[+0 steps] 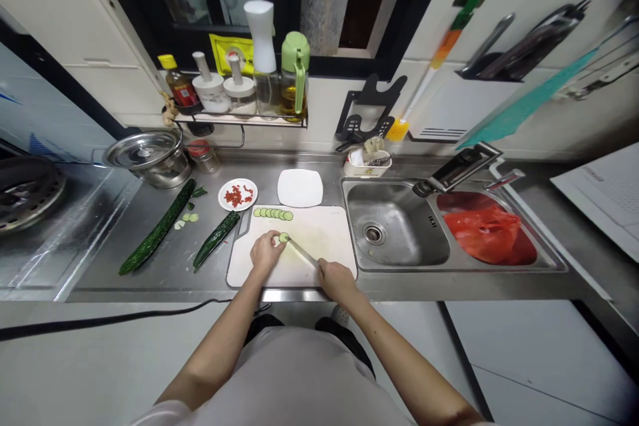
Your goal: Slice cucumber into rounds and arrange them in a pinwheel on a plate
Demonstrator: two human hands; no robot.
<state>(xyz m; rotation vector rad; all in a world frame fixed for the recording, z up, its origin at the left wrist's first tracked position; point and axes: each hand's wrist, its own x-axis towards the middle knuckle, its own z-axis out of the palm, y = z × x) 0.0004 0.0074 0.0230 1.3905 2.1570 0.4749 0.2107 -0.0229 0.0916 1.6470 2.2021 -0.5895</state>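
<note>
A white cutting board (327, 229) lies in front of me on the steel counter. My right hand (338, 281) grips the handle of a kitchen knife (302, 253), its blade pointing up and left across the board. At the blade's tip is a pale green cucumber slice (283, 237). My left hand (267, 251) has its fingers curled, thumb and forefinger pinching the slice's left side. Along the board's top left, several cucumber slices (272, 213) overlap in a row. A cut cucumber (215, 240) rests left of the board, and a longer cucumber (158, 229) lies farther left.
Behind the board sit a small plate (224, 204) of chopped red bits and a white square plate (300, 188). To the right is a steel sink (399, 219) with a red bag (482, 229) in its second basin. A lidded pot (160, 170) stands back left.
</note>
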